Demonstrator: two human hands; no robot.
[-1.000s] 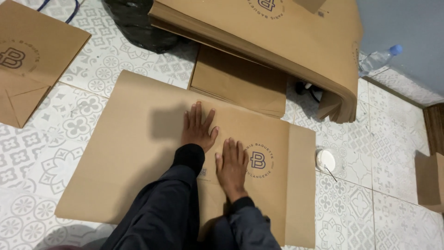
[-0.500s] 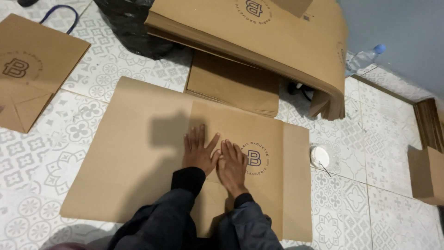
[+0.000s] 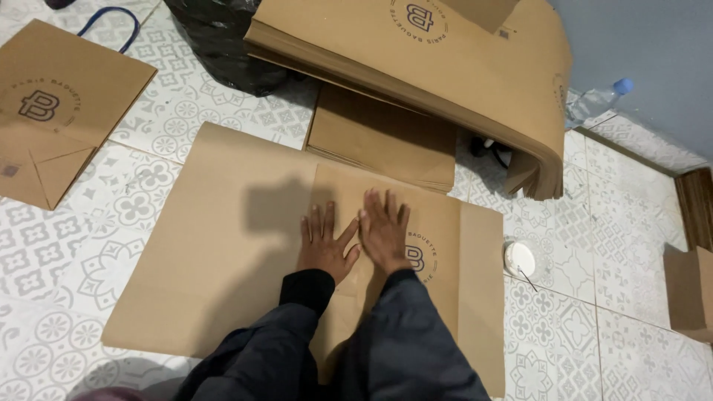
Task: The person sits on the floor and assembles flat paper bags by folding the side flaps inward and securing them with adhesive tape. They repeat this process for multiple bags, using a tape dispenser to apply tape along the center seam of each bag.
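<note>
Left hand [image 3: 324, 246] and right hand [image 3: 384, 232] lay flat, fingers spread, gripping nothing, pressing fold in brown paper sheet [image 3: 223, 245]; step looked like creasing.

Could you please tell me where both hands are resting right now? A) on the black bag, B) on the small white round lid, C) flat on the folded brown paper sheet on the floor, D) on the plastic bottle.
C: the left hand and right hand lie palms down, side by side, on the brown paper sheet, away from the lid on the tiled floor.
</note>
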